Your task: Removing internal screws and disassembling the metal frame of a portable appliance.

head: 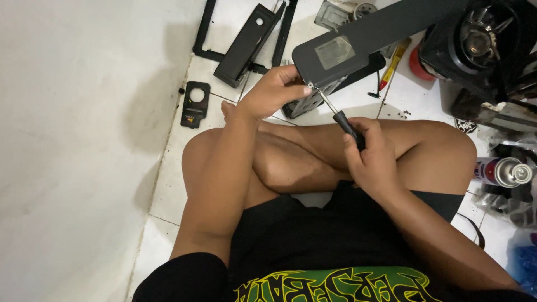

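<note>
Head view, looking down at a person sitting cross-legged on a white tiled floor (168, 190). Left hand (272, 89), upper centre of frame, fingers curled around the near corner of a long dark grey housing (358, 42) and steadying it; the housing runs from centre top toward the upper right, with a pale rectangular label on its near end. Right hand (372, 156), centre right, closed in a fist around the black handle of a screwdriver (338, 117); its metal shaft angles up-left and the tip sits at the housing's lower corner, just beside the left fingertips. Whether the tip is seated in a screw, can't tell. Upper left of frame: black frame pieces (246, 36) lying flat on the tiles, and below them a small black plate (194, 103) with a round hole, next to the wall. Top centre-right: a yellow-handled tool (395, 62) on the floor behind the housing. Upper right: a black fan-like unit (481, 36). Right edge, mid-height: a spray can (503, 171) lying on its side, near the right knee. White wall fills the left side.
</note>
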